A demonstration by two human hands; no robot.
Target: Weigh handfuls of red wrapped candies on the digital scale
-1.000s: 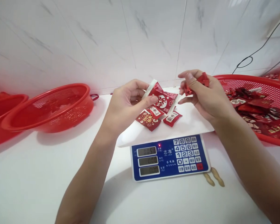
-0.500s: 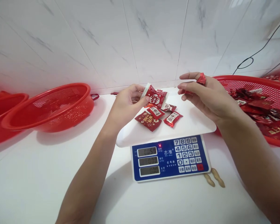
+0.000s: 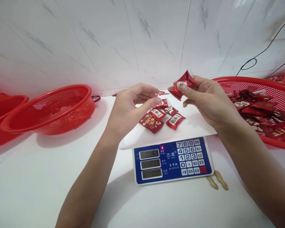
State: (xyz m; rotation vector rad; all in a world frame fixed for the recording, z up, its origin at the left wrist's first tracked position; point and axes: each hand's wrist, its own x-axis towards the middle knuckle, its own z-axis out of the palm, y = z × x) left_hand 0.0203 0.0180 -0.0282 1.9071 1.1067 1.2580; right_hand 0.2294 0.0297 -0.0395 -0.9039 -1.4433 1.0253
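From afar, I pinch a glossy red foil packet [image 3: 180, 85] in the grip of my right hand [image 3: 210, 96], above the flat white scale tray [image 3: 194, 127]; the grip of my left hand [image 3: 129, 106] gapes beside small printed red packets [image 3: 176, 121].

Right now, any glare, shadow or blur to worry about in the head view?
Head view: pale reflection at the top right of the tiled wall; soft shadow on the white table left of the scale; foil highlights on the red packet in the right hand; scale digits dim but readable.
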